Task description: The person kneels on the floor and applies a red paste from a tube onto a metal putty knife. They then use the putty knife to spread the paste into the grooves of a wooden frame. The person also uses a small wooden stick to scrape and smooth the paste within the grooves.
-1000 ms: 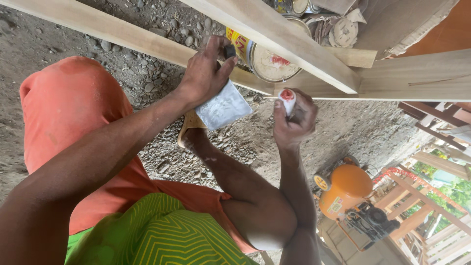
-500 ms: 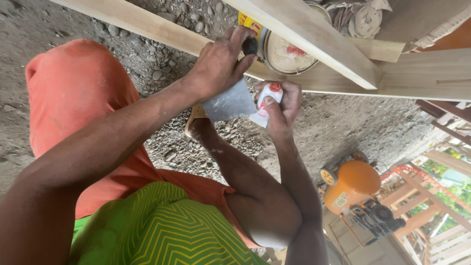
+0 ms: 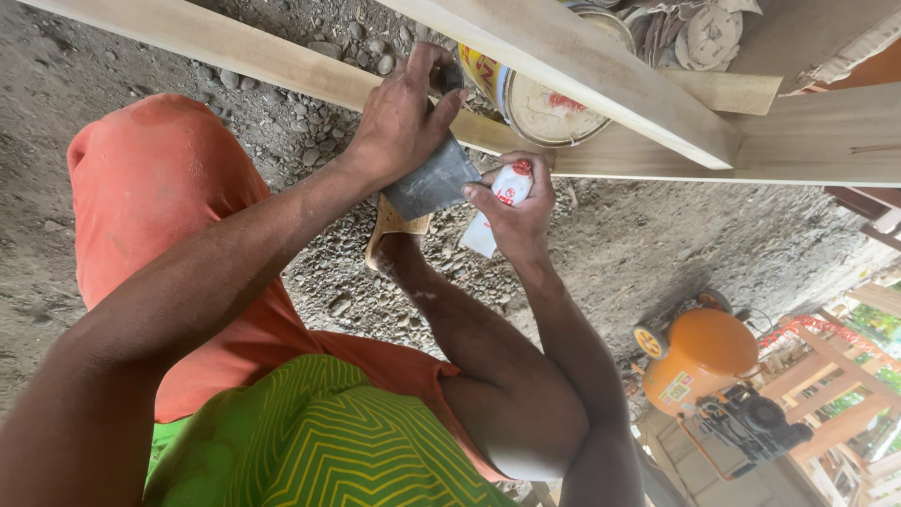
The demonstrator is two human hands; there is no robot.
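My left hand (image 3: 399,122) grips a flat grey scraper blade (image 3: 432,183), its handle end hidden in my fist. My right hand (image 3: 516,211) holds a small white tube with a red cap (image 3: 499,205), tilted with the cap end against the blade's edge. Both hands meet just below a long pale wooden plank (image 3: 282,61). An open round tin with a yellow wall (image 3: 535,103) and pale paste inside rests behind the hands, partly hidden by a second plank (image 3: 582,70).
I crouch over gravel ground (image 3: 619,244), in orange shorts (image 3: 160,207) and a green patterned shirt (image 3: 319,441). An orange air compressor (image 3: 699,361) stands at the lower right. A wide wooden board (image 3: 817,141) spans the right side.
My right hand has brought the white tube left and closer until it touches the grey blade. My left hand has stayed at the plank, shifting slightly.
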